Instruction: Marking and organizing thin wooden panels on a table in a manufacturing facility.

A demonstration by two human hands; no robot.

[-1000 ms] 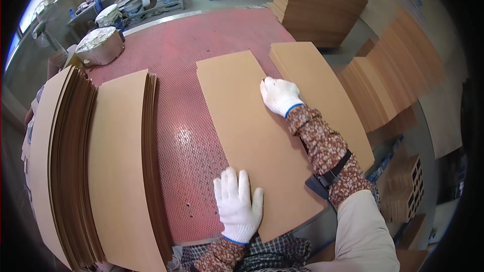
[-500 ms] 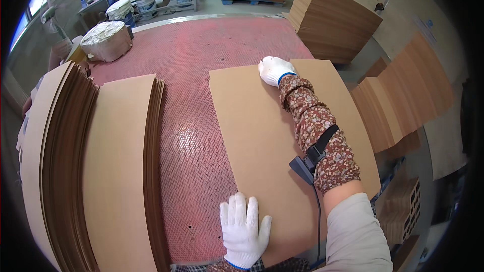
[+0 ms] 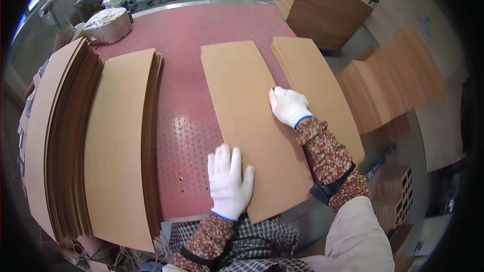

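Observation:
My left hand [image 3: 229,184], in a white knit glove, lies flat with fingers spread on the near left edge of a long tan cardboard sheet [image 3: 257,136]. My right hand [image 3: 290,106], gloved the same way, is closed at that sheet's right edge. Its fingers are curled, and a small brownish tip shows by them; I cannot make out what they hold. Right of the sheet lies a narrow stack of similar sheets [image 3: 312,75], with a gap between them.
The boards lie on a red, mesh-textured table [image 3: 184,121]. Two taller cardboard stacks, one beside the other [image 3: 121,141], stand on the left. A wrapped bundle [image 3: 108,25] sits at the far left corner. Big board stacks [image 3: 325,10] stand on the floor beyond the right side.
My right hand has come from the sheet's far edge nearer to me along its right edge. A gap now shows between the middle sheet and the right stack. My left hand stays flat.

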